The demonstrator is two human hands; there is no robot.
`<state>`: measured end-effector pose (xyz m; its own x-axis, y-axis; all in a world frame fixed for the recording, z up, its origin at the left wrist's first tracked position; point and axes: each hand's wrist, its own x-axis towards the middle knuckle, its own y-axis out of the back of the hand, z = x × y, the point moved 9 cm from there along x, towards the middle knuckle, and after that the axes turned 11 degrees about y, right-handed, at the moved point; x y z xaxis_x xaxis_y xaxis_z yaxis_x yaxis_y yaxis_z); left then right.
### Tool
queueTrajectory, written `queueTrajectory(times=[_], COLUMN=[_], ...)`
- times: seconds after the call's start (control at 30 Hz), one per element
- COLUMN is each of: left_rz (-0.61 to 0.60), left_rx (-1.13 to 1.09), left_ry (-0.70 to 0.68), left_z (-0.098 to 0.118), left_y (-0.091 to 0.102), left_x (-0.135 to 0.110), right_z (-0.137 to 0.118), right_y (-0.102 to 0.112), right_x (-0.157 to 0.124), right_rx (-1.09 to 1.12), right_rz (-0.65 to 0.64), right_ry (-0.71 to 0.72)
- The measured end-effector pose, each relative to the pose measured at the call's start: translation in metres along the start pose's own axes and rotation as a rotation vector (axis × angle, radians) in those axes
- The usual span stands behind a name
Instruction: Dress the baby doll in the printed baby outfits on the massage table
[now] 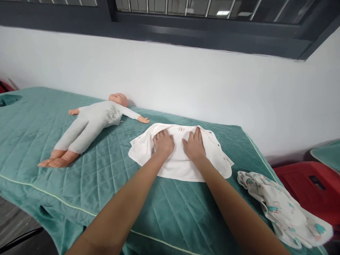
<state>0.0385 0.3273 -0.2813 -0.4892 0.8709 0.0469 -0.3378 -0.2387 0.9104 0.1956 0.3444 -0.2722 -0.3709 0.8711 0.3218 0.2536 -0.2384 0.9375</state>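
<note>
A small white baby garment (177,166) with snap buttons along its edges lies spread open on the green quilted cover (111,184). My left hand (163,142) rests on its inner left side, fingers stretched out and pointing away from me. On the right side of the same cloth, my right hand (194,144) lies with fingers extended and thumb apart. Between and above the hands a small printed label (181,129) shows near the neckline. Some fingertips are partly tucked under folds of the cloth.
To the left, a baby doll (92,120) with a white cloth body lies on its back. A crumpled printed white garment (287,205) sits at the right edge. Beyond stand a white wall (199,85), a dark window frame (186,30) and a red chair (305,184).
</note>
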Motion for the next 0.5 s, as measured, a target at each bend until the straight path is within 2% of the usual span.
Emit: queueTrajectory(times=[0.1, 0.37, 0.5], left_rz=[0.024, 0.087, 0.067], left_rx=[0.004, 0.035, 0.048], left_ry=[0.023, 0.060, 0.049], left_z=[0.001, 0.005, 0.006], left_y=[-0.001, 0.001, -0.001], left_x=[0.007, 0.019, 0.020], right_z=[0.004, 0.015, 0.018], right_y=[-0.005, -0.009, -0.009], right_x=[0.007, 0.003, 0.004], right_rx=[0.028, 0.098, 0.103], right_rz=[0.011, 0.042, 0.021], right_ry=[0.031, -0.056, -0.066])
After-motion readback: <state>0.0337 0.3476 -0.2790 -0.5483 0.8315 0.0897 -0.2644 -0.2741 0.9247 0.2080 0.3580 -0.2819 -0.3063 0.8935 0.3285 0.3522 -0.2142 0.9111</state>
